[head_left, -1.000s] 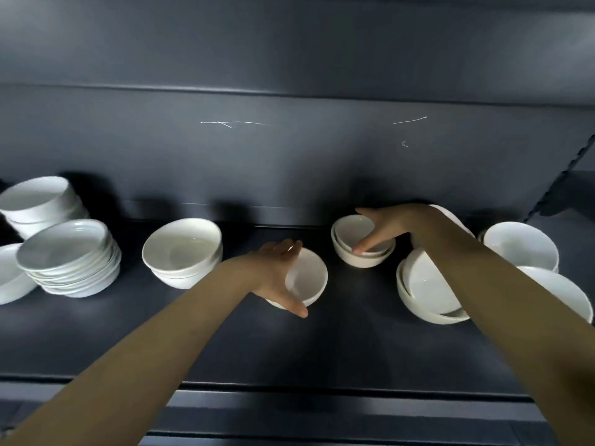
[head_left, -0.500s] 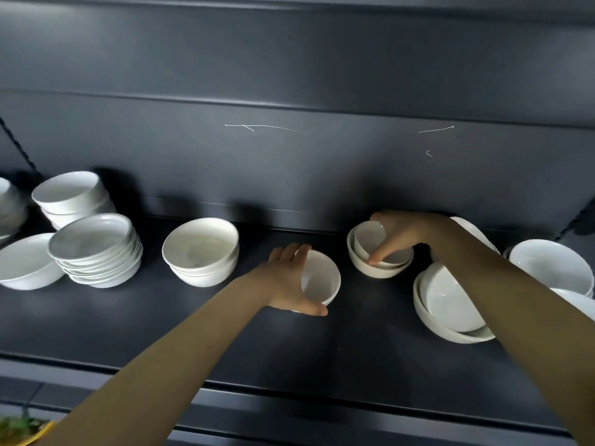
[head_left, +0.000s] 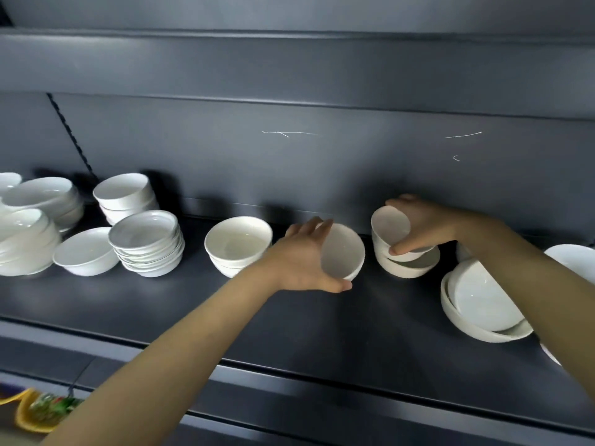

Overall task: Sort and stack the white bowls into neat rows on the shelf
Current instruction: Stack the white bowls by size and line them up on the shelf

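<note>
My left hand grips a small white bowl by its rim, tilted on its side just above the dark shelf. My right hand holds another small white bowl, tilted and lifted out of a short stack of bowls under it. Left of my left hand stands a stack of two deeper bowls. Two wide bowls lie nested and tilted at the right.
At the left stand a stack of several shallow bowls, a single bowl, a taller stack behind, and more stacks at the edge. Another bowl sits far right. Colourful packets lie below the shelf.
The view has shifted right to left, showing more bowls at the left. My right hand has tilted and raised the top small bowl from its stack. My left hand has tipped its bowl further upright.
</note>
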The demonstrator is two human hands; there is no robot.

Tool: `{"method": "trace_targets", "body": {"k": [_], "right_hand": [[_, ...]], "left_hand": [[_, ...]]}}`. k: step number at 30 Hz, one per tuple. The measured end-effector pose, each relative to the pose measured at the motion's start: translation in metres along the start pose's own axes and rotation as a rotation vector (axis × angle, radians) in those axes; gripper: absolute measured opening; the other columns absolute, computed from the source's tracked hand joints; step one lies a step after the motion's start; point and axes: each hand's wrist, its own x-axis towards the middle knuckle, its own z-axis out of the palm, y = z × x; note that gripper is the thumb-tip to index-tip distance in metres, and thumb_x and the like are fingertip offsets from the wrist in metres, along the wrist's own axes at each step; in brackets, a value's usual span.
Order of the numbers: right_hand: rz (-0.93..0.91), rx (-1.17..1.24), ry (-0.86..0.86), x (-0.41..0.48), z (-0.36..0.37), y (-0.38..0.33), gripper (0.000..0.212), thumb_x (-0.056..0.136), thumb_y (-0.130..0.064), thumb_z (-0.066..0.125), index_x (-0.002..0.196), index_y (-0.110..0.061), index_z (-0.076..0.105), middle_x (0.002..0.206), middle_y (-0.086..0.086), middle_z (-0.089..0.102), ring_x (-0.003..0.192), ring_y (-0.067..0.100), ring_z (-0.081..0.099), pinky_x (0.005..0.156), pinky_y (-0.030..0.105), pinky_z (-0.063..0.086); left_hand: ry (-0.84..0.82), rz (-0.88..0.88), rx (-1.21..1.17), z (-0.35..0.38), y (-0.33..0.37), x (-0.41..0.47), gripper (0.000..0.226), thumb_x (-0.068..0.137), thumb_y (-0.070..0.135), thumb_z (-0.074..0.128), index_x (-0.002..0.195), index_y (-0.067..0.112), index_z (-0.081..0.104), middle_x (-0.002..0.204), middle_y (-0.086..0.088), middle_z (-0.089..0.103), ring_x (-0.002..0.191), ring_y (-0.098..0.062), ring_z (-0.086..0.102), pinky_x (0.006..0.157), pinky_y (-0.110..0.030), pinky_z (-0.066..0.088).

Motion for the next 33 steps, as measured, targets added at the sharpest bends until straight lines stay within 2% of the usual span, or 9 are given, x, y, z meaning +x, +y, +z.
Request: {"method": "trace_targets", "body": {"k": [5,10,13,17,20,22,27,33], "right_hand": [[-0.048,-0.029,0.050,-0.007,-0.012,-0.031,0.107,0.066,-0.051,0.079,0.152,-0.020,0.024,0.151,-0.002,0.032,0.136,0.021,0.035,0.108,0.036,0.037],[-0.046,-0.005,0.084,-0.005,-0.021,-0.062,0.108,0.070,-0.049,0.077,0.154,-0.020,0.016,0.156,-0.003,0.022,0.142,0.022,0.023,0.113,0.035,0.030],[-0.035,0.001,0.109,-0.001,-0.024,-0.079,0.108,0.070,-0.049,0.076,0.154,-0.021,0.014,0.157,-0.003,0.020,0.142,0.024,0.021,0.114,0.038,0.029],[-0.012,0.092,0.120,0.003,-0.021,-0.097,0.107,0.073,-0.048,0.075,0.155,-0.023,0.012,0.159,-0.007,0.014,0.145,0.020,0.016,0.115,0.033,0.025],[-0.003,0.119,0.109,0.005,-0.017,-0.107,0.106,0.074,-0.047,0.075,0.155,-0.023,0.011,0.160,-0.007,0.013,0.146,0.019,0.015,0.115,0.030,0.023],[0.007,0.115,0.114,0.007,-0.017,-0.112,0.105,0.075,-0.045,0.075,0.155,-0.023,0.012,0.160,-0.007,0.013,0.146,0.019,0.014,0.114,0.030,0.023],[0.039,0.124,0.111,0.014,-0.014,-0.119,0.104,0.074,-0.046,0.075,0.155,-0.024,0.013,0.160,-0.008,0.015,0.144,0.020,0.017,0.111,0.031,0.025],[0.033,0.121,0.090,0.022,-0.013,-0.126,0.105,0.074,-0.047,0.075,0.155,-0.024,0.013,0.160,-0.008,0.015,0.145,0.020,0.016,0.113,0.031,0.024]], "left_hand": [[0.119,0.016,0.010,-0.064,-0.025,-0.024,0.116,0.068,0.061,0.075,0.155,0.030,0.005,0.161,0.011,0.009,0.146,-0.017,0.010,0.115,-0.031,0.019],[0.084,-0.096,0.062,-0.102,-0.072,-0.032,0.116,0.070,0.062,0.074,0.156,0.029,0.004,0.161,0.009,0.012,0.147,-0.020,0.009,0.115,-0.034,0.020],[0.019,-0.137,0.077,-0.100,-0.097,-0.031,0.117,0.068,0.067,0.071,0.156,0.026,0.007,0.160,0.006,0.015,0.146,-0.022,0.013,0.114,-0.032,0.021],[-0.081,-0.141,0.081,-0.088,-0.120,-0.029,0.119,0.057,0.070,0.060,0.155,0.027,0.008,0.161,0.005,0.015,0.146,-0.023,0.014,0.114,-0.031,0.020],[-0.099,-0.127,0.065,-0.080,-0.132,-0.025,0.115,0.068,0.066,0.072,0.155,0.028,0.007,0.161,0.006,0.013,0.147,-0.023,0.009,0.115,-0.032,0.019],[-0.083,-0.102,0.061,-0.075,-0.138,-0.021,0.108,0.074,0.059,0.073,0.155,0.027,0.008,0.160,0.008,0.013,0.148,-0.021,0.007,0.116,-0.032,0.018],[-0.095,-0.064,0.027,-0.064,-0.149,-0.011,0.110,0.073,0.060,0.073,0.155,0.026,0.009,0.160,0.010,0.012,0.148,-0.017,0.003,0.116,-0.032,0.017],[-0.166,-0.064,0.055,-0.056,-0.157,-0.001,0.115,0.070,0.069,0.069,0.155,0.029,0.004,0.163,0.007,0.001,0.149,-0.021,-0.002,0.119,-0.039,0.015]]}}
